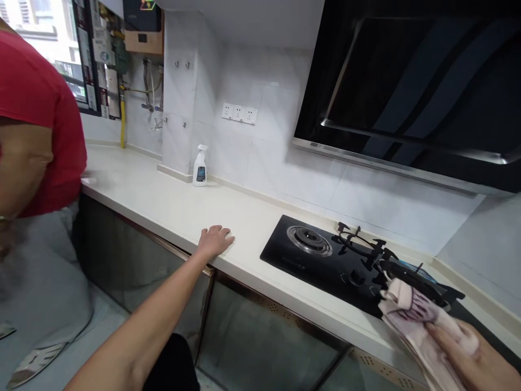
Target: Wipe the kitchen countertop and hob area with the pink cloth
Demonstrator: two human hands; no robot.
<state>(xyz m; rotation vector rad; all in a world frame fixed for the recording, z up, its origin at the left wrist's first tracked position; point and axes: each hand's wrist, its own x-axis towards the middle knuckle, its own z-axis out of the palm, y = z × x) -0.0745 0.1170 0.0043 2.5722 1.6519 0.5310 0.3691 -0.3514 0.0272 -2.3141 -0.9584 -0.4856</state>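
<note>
My left hand (215, 240) lies on the pale countertop (175, 212) near its front edge, fingers spread and nothing in them. At the lower right, my right hand (474, 347) grips a bunched, pinkish-white cloth (411, 304) with dark purple marks. The cloth hangs in front of the right side of a black gas hob (301, 263); whether it touches the hob I cannot tell. The hob's left burner (309, 239) is bare of its support. Black pan supports (366, 247) sit at the back and right, partly hidden by the cloth.
A white spray bottle (199, 172) stands against the wall. A black range hood (407, 81) juts out above the hob. At the left, a person in a red top (44, 108) stands by the counter. Glass-fronted cabinets (260, 326) run below.
</note>
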